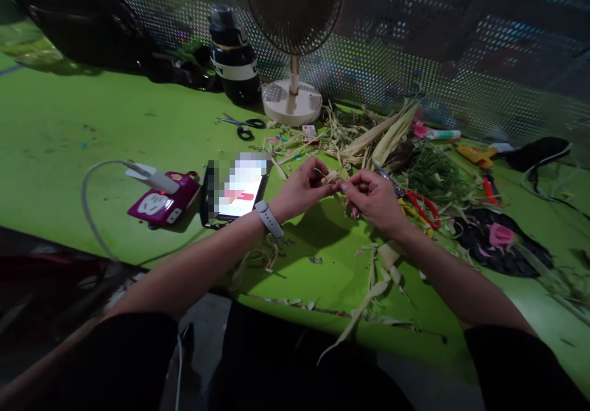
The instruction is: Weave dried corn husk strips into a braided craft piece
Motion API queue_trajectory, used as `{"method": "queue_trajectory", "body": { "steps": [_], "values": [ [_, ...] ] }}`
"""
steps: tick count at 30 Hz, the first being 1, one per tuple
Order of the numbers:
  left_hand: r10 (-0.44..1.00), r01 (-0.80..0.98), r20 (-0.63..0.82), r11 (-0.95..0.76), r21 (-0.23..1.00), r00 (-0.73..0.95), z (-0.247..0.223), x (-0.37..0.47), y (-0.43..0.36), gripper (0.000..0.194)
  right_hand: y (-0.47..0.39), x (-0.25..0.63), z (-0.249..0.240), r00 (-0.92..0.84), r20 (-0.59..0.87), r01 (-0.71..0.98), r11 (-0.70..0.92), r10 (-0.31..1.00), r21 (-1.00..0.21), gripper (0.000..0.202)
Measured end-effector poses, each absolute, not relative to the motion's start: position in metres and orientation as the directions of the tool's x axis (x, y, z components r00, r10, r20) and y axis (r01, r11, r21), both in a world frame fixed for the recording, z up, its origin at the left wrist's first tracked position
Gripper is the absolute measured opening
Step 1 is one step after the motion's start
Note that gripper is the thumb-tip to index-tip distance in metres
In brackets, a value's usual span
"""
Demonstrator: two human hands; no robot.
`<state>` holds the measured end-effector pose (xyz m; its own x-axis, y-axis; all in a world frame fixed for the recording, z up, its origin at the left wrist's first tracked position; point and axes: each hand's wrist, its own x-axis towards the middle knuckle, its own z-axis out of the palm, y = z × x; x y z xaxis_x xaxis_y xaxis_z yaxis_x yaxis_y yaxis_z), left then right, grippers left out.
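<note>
Both hands meet above the green table [152, 110], fingertips nearly touching. Between them is a small piece of pale dried husk [330, 177]. My left hand [304, 187], with a light wristband, pinches it from the left. My right hand [375, 199] has thumb and fingers closed on its other side; the fingers partly hide the piece. Just beyond the hands lies a heap of long dried husks [387, 137]. Red-handled pliers or scissors [423, 208] rest right of my right hand. Husk scraps [380, 288] lie nearer me, one strip hanging over the table edge.
A lit phone [242, 187] and a purple power adapter [163, 199] with a white plug and cable sit to the left. Behind stand a fan [292, 101], a dark bottle [235, 61] and black scissors [242, 125]. A yellow glue gun [477, 155] and black mat-like piece [500, 242] are right.
</note>
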<state>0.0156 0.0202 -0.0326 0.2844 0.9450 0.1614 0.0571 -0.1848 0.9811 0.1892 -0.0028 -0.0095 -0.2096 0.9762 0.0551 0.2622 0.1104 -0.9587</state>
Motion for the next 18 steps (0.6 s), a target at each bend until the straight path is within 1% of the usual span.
{"method": "queue_trajectory", "body": {
  "steps": [3, 7, 10, 12, 14, 16, 18],
  "values": [
    [0.934, 0.204, 0.243, -0.3, 0.932, 0.263, -0.031, 0.018, 0.015, 0.029, -0.001, 0.19, -0.008, -0.219, -0.006, 0.288, 0.059, 0.976, -0.956, 0.024],
    [0.911, 0.302, 0.319, -0.391, 0.87, 0.259, -0.032, 0.022, 0.008, 0.024, 0.004, 0.191, -0.006, -0.242, -0.096, 0.271, -0.028, 0.966, -0.962, 0.019],
    [0.886, 0.393, 0.366, -0.457, 0.798, 0.286, -0.035, 0.022, 0.006, 0.02, 0.008, 0.193, -0.008, -0.275, -0.133, 0.229, -0.07, 0.952, -0.971, 0.018],
    [0.865, 0.45, 0.395, -0.5, 0.74, 0.31, -0.035, 0.021, 0.006, 0.018, 0.01, 0.194, -0.011, -0.292, -0.141, 0.184, -0.089, 0.946, -0.979, 0.021],
    [0.85, 0.477, 0.419, -0.526, 0.704, 0.319, -0.035, 0.019, 0.007, 0.018, 0.011, 0.194, -0.014, -0.298, -0.143, 0.127, -0.109, 0.944, -0.986, 0.029],
    [0.844, 0.485, 0.433, -0.536, 0.691, 0.317, -0.035, 0.018, 0.007, 0.019, 0.011, 0.193, -0.017, -0.296, -0.136, 0.068, -0.121, 0.945, -0.99, 0.037],
    [0.845, 0.476, 0.437, -0.535, 0.698, 0.309, -0.036, 0.016, 0.009, 0.02, 0.01, 0.191, -0.018, -0.308, -0.113, 0.013, -0.115, 0.945, -0.993, 0.04]
  ]
}}
